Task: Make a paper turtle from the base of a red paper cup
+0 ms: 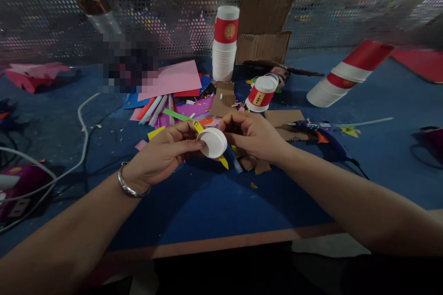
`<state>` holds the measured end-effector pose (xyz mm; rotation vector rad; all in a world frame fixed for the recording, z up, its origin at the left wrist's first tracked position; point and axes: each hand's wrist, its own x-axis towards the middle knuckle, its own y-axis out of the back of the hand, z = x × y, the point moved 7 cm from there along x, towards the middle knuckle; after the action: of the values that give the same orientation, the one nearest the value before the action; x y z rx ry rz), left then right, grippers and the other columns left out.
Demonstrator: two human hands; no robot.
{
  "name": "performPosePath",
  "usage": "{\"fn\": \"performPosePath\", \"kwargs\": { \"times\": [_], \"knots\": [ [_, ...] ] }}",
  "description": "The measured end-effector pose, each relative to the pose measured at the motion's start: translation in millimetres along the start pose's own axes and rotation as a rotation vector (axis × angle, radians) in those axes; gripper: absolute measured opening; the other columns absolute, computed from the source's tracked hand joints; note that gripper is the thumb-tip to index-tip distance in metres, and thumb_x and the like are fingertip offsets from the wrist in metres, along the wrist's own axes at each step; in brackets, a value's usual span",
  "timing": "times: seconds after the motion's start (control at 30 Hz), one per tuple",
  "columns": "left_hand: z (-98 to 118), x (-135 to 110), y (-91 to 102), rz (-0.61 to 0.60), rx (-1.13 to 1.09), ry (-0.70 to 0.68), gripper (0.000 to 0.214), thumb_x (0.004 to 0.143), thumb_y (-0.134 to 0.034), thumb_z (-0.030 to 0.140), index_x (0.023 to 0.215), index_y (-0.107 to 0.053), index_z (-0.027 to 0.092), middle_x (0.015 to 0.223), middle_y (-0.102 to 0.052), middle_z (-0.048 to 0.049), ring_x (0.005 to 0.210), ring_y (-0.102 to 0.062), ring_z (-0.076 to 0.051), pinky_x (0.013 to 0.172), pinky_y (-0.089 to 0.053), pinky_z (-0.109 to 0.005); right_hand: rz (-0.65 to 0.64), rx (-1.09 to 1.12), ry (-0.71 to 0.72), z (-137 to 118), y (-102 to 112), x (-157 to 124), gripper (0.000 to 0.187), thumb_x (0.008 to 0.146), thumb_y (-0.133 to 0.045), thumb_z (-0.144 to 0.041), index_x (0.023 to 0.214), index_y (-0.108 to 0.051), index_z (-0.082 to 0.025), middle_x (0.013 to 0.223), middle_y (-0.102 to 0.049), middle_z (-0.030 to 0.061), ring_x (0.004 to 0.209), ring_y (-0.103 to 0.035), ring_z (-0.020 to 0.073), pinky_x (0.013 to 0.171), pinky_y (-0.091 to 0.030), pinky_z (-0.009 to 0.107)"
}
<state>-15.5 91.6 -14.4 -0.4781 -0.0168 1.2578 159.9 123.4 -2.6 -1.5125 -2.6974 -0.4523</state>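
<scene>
A: Where is the white paper-cup base [213, 144], and how is it gripped?

B: It is held above the blue table [221, 212], between the 2 hands. The left hand [168, 147] pinches its left edge, thumb on the pale face, fingers behind. The right hand [254, 137] sits at the right rim, fingers curled; whether they pinch anything cannot be told.

A: What might fail in this hold?

B: The wall appears thin, so excess thumb pressure could dent it. An uneven push from the right could tilt it out of the pinch. A yellow strip [197, 126] bearing a smiling face shows at the upper-left rim, and a yellow tip [224, 162] at the lower right; whether these are 1 piece is hidden. Any strip caught under the base could crease.

A: And the surroundings?

B: The blue hot-glue gun [334, 142] lies beyond the right hand, its nozzle over a cardboard piece [284, 117]. Its temperature cannot be told; if hot, it could burn a straying forearm. The tall paper-cup stack [224, 62] stands upright, and a careless reach could topple it.
</scene>
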Motion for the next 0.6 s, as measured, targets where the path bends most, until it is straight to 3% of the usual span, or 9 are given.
{"fn": "performPosePath", "kwargs": {
  "times": [0.1, 0.2, 0.37, 0.6],
  "knots": [
    [1.6, -0.2, -0.8, -0.002, -0.009, -0.004, 0.04, 0.057, -0.11, 0.018, 0.087, -0.084, 0.022, 0.088, -0.078, 0.0003, 0.081, -0.073, -0.014, 0.069, -0.065, -0.019, -0.006, -0.025, 0.008, -1.0, 0.5, -1.0, 0.032, 0.087, -0.087, -0.046, 0.092, -0.068, -0.02, 0.082, -0.067, -0.0004, 0.073, -0.056, 0.0128, 0.068, -0.044, 0.029],
    [3.2, 0.3, -0.4, 0.001, -0.006, -0.01, 0.041, 0.055, -0.11, 0.017, 0.085, -0.083, 0.022, 0.088, -0.078, 0.0007, 0.081, -0.073, -0.014, 0.07, -0.066, -0.021, -0.003, -0.086, 0.057, -6.5, 1.0, -2.8, 0.023, 0.088, -0.083, -0.037, 0.09, -0.068, -0.02, 0.08, -0.068, -0.0005, 0.07, -0.055, 0.0123, 0.067, -0.043, 0.029],
    [3.5, 0.0, 1.8, -0.004, 0.04, -0.043, 0.038, 0.065, -0.109, 0.028, 0.09, -0.083, 0.02, 0.089, -0.08, -0.0008, 0.085, -0.076, -0.015, 0.078, -0.066, -0.024, 0.026, -0.148, 0.119, -15.9, 5.9, -6.0, 0.015, 0.089, -0.079, -0.028, 0.089, -0.068, -0.019, 0.081, -0.068, -0.0005, 0.073, -0.055, 0.013, 0.07, -0.043, 0.03],
    [7.4, 0.9, 7.5, 0.053, 0.132, -0.175, 0.042, 0.068, -0.109, 0.032, 0.094, -0.079, 0.02, 0.094, -0.082, -0.0017, 0.089, -0.077, -0.015, 0.084, -0.062, -0.025, 0.114, 0.324, -0.057, -15.7, 13.6, -11.8, 0.042, 0.083, -0.094, -0.052, 0.09, -0.069, -0.019, 0.088, -0.066, -0.0005, 0.081, -0.059, 0.013, 0.078, -0.049, 0.03]
  ]
}}
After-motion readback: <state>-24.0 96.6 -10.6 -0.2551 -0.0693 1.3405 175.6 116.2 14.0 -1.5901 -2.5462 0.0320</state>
